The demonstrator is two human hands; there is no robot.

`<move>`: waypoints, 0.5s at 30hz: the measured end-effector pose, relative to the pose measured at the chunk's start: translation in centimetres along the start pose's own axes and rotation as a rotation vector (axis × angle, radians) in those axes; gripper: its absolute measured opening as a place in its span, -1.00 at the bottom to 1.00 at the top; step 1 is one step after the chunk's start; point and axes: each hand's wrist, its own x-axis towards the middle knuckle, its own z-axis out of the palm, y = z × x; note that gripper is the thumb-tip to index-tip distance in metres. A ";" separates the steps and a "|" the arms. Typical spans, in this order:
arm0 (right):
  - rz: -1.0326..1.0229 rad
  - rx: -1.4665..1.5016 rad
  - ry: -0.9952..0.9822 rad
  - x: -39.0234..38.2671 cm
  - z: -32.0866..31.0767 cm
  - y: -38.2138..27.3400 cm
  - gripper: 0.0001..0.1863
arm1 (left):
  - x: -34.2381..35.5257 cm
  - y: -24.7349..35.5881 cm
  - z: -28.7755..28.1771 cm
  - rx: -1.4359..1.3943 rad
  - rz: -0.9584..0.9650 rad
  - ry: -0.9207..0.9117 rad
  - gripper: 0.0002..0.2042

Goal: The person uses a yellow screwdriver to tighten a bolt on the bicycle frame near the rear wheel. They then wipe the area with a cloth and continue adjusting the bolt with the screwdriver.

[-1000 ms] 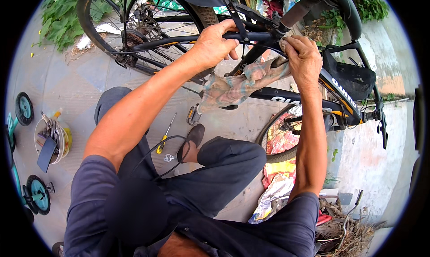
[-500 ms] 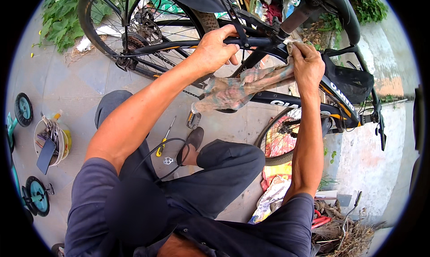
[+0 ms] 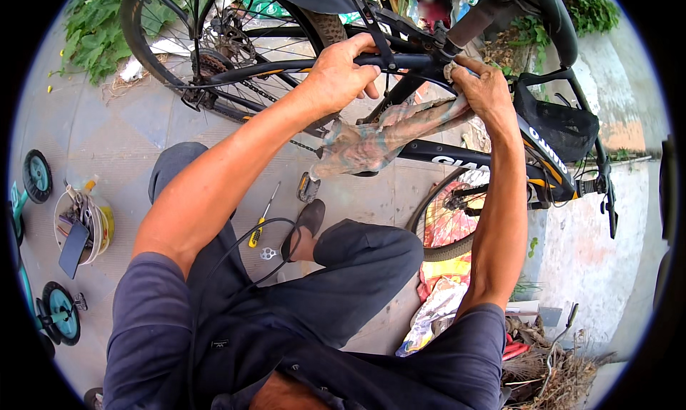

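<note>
The bicycle [image 3: 429,152] fills the far half of my view, black, standing across the paved ground with its rear wheel [image 3: 214,45] at far left and its frame running right toward a low wall. My left hand [image 3: 343,70] is clenched over a black frame tube at the far centre, fingers curled around it and thumb on the near side. My right hand [image 3: 486,88] sits just right of it, where the tubes meet under the seat post, and grips the top end of a rag [image 3: 379,135] pinched against the frame. That rag, dirty and streaked with pink and blue, hangs down to the left from my right hand and drapes in front of the lower tube, its loose end near the pedal [image 3: 309,188].

Nearer to me, my bent legs in dark trousers take up the middle, one foot in a brown shoe [image 3: 304,228] resting on the paving. A black cable [image 3: 236,260] loops across my lap. At left, a white bucket [image 3: 82,220] stands on the ground holding tools, and two small blue-green wheels [image 3: 61,313] lie close to it at the left edge. A screwdriver [image 3: 261,220] with a yellow handle lies on the paving between the bucket and my shoe. At near right, crumpled coloured cloth [image 3: 443,267] lies on the ground.
</note>
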 end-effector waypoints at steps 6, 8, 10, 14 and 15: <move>0.018 -0.153 -0.020 1.3 0.0 0.7 -0.56 | 0.1 -0.3 0.3 -0.036 -0.014 -0.019 -0.63; 0.003 -0.126 0.014 0.5 0.2 0.6 -0.53 | 0.1 -0.2 0.1 -0.031 -0.018 -0.022 -0.64; -0.063 -0.080 0.033 -0.5 0.3 0.3 -0.51 | -0.1 0.2 0.0 -0.031 -0.037 -0.027 -0.65; 0.012 0.029 -0.015 -1.0 0.2 -1.0 -0.45 | -0.2 0.1 -0.2 0.003 -0.022 -0.010 -0.66; 0.040 0.066 -0.043 -1.1 0.1 -1.5 -0.44 | -0.3 0.0 -0.2 0.005 -0.022 -0.007 -0.66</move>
